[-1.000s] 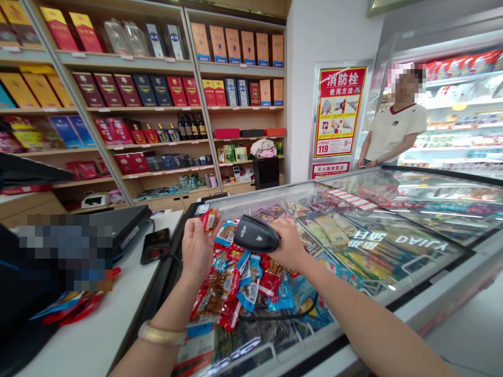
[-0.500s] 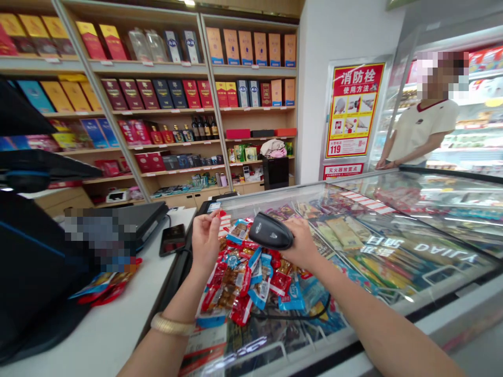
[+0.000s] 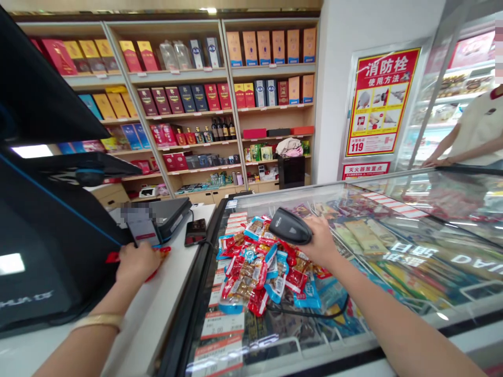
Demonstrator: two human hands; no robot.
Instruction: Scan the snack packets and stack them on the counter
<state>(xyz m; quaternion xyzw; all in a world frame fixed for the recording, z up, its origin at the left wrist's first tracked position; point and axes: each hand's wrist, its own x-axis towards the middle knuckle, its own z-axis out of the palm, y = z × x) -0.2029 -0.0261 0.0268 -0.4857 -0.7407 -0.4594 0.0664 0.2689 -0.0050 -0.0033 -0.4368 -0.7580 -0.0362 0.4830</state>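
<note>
My right hand is wrapped round the handle of a black handheld barcode scanner, its head pointing left above a heap of small snack packets. These red, blue and clear packets with brown contents lie on the glass freezer lid. Over on the white counter, my left hand is closed on a snack packet, whose red end sticks out left of the fingers. More red packet edges show right of that hand; its fingertips are mostly hidden. A gold bracelet circles the left wrist.
A black checkout terminal stands at left, with a phone on the counter. The scanner's cable curves over the freezer glass. A person leans on the freezer's far edge; shelves of boxes line the wall.
My left hand has moved left and down from beside the heap to the packets on the counter. The scanner stays in my right hand over the heap. The view has turned left.
</note>
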